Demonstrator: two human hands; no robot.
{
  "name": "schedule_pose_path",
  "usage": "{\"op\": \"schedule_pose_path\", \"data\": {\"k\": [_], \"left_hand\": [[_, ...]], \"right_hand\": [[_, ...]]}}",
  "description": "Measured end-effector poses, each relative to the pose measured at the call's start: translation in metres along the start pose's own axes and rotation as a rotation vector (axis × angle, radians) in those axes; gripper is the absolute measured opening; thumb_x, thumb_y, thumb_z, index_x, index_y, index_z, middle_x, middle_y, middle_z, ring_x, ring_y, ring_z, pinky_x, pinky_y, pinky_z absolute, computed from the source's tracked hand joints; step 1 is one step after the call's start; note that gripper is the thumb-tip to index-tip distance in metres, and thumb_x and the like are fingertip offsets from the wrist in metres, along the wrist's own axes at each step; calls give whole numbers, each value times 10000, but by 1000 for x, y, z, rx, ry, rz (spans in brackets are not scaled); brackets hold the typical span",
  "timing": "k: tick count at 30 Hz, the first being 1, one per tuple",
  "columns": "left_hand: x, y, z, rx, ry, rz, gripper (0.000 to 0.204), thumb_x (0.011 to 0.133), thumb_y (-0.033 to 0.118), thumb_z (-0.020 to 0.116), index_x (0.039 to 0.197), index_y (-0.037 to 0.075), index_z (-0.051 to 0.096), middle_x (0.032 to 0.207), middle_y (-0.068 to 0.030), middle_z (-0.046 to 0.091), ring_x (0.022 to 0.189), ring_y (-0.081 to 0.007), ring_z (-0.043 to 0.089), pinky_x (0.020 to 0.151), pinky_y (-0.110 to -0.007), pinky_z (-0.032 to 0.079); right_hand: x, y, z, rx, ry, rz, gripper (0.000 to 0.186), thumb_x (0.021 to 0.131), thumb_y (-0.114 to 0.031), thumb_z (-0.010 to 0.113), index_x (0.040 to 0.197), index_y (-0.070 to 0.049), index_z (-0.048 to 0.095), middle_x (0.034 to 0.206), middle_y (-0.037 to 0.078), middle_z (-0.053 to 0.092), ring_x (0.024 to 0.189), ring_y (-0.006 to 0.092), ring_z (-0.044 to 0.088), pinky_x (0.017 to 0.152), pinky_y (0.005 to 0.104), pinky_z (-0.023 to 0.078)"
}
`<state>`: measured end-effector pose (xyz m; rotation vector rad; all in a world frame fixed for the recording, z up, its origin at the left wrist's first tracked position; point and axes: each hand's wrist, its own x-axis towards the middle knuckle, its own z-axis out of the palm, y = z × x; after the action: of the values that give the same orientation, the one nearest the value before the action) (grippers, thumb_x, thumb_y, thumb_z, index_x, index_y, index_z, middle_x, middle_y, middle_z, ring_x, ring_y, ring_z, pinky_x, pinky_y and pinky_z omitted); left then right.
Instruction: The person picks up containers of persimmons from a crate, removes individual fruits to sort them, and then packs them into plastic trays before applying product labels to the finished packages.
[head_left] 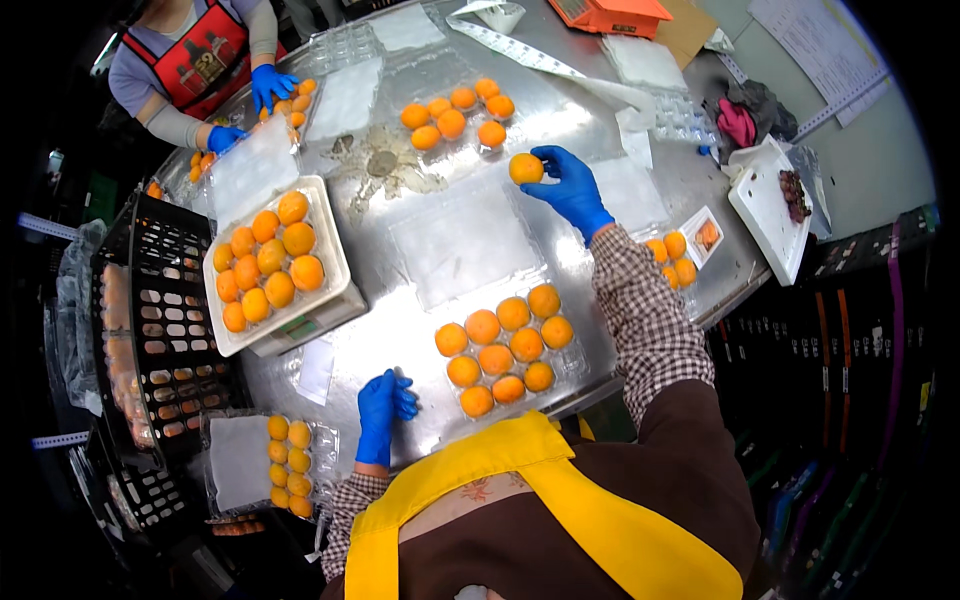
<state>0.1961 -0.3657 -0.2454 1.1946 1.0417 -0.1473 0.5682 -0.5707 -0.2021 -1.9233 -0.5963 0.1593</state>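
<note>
My right hand (568, 195), in a blue glove, grips an orange fruit (526, 168) between thumb and fingers above the steel table. Just in front of it are a clear tray with a white pad (462, 243) and, farther back, a smaller group of fruit (451, 124). My left hand (385, 412), also gloved, rests near the table's front edge, fingers loosely curled and apart, holding nothing. It is left of a clear tray of orange fruit (495, 358). A white box of fruit (270, 262) sits to the left; more fruit (676, 245) lies beside my right forearm.
A co-worker's gloved hands (268, 85) handle fruit at the back left. Black crates (150, 330) and another fruit tray (240, 470) stand left. An orange scale (605, 12), paper strips (540, 62) and a white tray of dark fruit (760, 215) are toward the back and right.
</note>
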Motion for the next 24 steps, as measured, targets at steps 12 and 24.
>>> {"op": "schedule_pose_path", "data": {"k": [12,24], "left_hand": [[-10,-3,1,-106,55,18,341,877,341,501,758,31,576,530,-53,537,395,-120,511,377,-225,412],[9,-58,4,-30,-19,565,170,820,224,542,869,63,573,665,-49,572,531,-121,544,484,-249,446]], "right_hand": [[-39,-101,166,122,-792,-295,500,651,-141,752,1092,-47,537,1032,54,574,969,169,531,876,301,409],[-189,-176,318,114,-1290,-601,521,667,-172,706,1136,-83,497,1086,110,546,982,273,544,845,335,440]]}}
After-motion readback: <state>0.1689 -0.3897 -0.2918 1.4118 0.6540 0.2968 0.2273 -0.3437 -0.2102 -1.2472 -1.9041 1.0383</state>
